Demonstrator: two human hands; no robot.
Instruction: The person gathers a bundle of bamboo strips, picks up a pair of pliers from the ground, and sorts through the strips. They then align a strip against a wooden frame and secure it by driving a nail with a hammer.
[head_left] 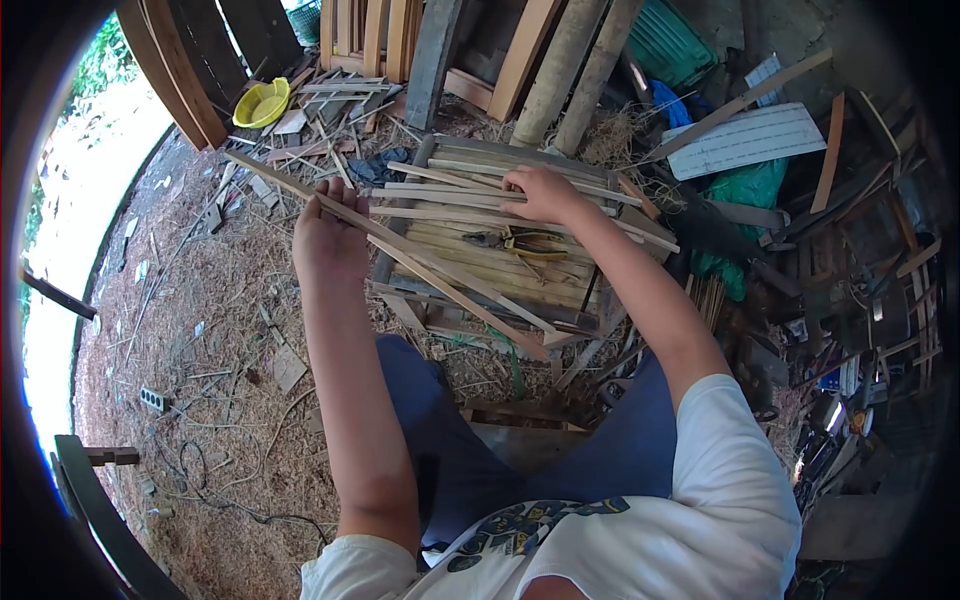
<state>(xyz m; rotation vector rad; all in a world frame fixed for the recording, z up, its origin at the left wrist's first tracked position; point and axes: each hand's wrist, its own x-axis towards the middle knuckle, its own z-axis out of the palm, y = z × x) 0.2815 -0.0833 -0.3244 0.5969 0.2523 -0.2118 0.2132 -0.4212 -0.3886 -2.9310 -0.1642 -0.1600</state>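
Observation:
My left hand (pixel 335 235) is closed around a long thin wooden strip (pixel 445 285), which slants from the upper left down toward my knees. Across the low slatted wooden table (pixel 440 238) lie several more pale strips (pixel 440 198). My right hand (pixel 545 195) is over these, its fingers bent and pinched on one of them; the fingertips are partly hidden. Just below that hand, pliers (pixel 515 241) with yellow and black handles rest on the slats. A second loose strip (pixel 490 290) lies beside the held one, crossing the table's near edge.
Wood shavings and scraps cover the ground (pixel 240 330). A yellow basin (pixel 262 103) sits at the far left, near upright timbers (pixel 430 70). A power strip (pixel 152 400) lies at left. Stacked clutter and a white panel (pixel 745 140) stand at right.

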